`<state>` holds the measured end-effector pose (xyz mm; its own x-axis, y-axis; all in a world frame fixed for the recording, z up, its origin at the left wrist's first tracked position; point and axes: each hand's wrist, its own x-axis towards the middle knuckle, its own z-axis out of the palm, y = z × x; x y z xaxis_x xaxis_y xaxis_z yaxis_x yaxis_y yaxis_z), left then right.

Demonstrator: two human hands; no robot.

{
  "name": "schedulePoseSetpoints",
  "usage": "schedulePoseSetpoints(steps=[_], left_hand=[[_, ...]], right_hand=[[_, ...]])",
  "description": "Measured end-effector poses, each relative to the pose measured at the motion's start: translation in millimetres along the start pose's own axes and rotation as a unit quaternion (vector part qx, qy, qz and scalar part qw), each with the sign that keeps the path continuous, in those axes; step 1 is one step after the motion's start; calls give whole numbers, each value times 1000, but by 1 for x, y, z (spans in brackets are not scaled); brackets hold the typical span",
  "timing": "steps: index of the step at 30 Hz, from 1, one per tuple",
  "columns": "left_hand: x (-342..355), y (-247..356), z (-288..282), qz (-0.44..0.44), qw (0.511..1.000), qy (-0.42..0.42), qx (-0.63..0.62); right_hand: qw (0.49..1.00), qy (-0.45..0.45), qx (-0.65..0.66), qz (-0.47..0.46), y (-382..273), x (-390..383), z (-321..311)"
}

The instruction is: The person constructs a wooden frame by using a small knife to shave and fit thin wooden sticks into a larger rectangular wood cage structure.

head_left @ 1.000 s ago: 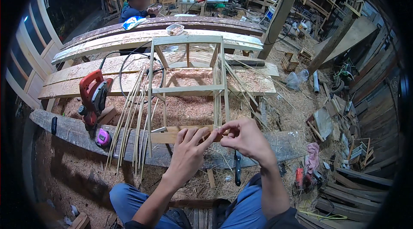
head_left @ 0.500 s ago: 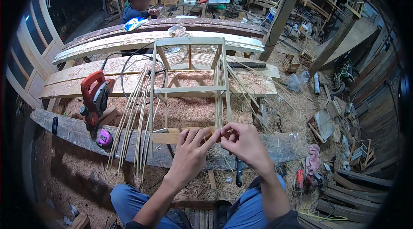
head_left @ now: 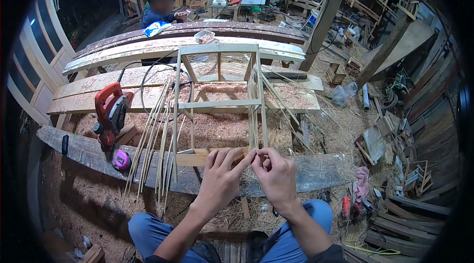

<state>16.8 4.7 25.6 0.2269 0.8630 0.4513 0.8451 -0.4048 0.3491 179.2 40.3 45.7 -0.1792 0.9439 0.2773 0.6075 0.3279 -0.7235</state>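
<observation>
My left hand (head_left: 219, 179) has its fingers curled over the bottom rail (head_left: 190, 160) of a light wooden frame (head_left: 217, 102), its index fingertip beside my right hand's. My right hand (head_left: 271, 179) is closed in a pinch at the lower ends of thin pale strips (head_left: 254, 124) along the frame's right side; what exactly it pinches is too small to make out. The frame stands on a weathered plank (head_left: 321, 169), with slatted strips across its far end. More loose strips (head_left: 148, 154) lie left of it, beside a red electric planer (head_left: 111, 115) and a pink tape measure (head_left: 121, 159).
A person (head_left: 155, 13) in dark blue is behind shaving-covered boards (head_left: 98, 55), which hold a plastic container (head_left: 204, 38). A wooden post (head_left: 321, 21) rises at right. Scrap wood (head_left: 400, 213), a pink cloth (head_left: 361, 179) and a red tool (head_left: 345, 206) lie on the right.
My right hand has shifted slightly left and turned more upright, now covering the black knife handle seen earlier below it. The other person's hand has reached a little forward.
</observation>
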Motion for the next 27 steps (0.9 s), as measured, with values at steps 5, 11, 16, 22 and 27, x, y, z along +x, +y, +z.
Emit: schedulePoseSetpoints(steps=[5,11,16,22,27], left_hand=[[0,1,-1,-3,1000,21,-15],[-2,-1,-3,-13,997,34,-73],[0,-4,-6,-17,995,42,-88],[3,5,-1,-32,995,52,-85],[2,4,0,-51,993,44,-93]], right_hand=[[999,44,9,-14,1,-6,14],[994,93,5,-54,4,-11,22],[984,144,-47,-94,1,-10,15],[997,72,10,-13,2,-10,5],[1000,-8,23,12,3,-1,-10]])
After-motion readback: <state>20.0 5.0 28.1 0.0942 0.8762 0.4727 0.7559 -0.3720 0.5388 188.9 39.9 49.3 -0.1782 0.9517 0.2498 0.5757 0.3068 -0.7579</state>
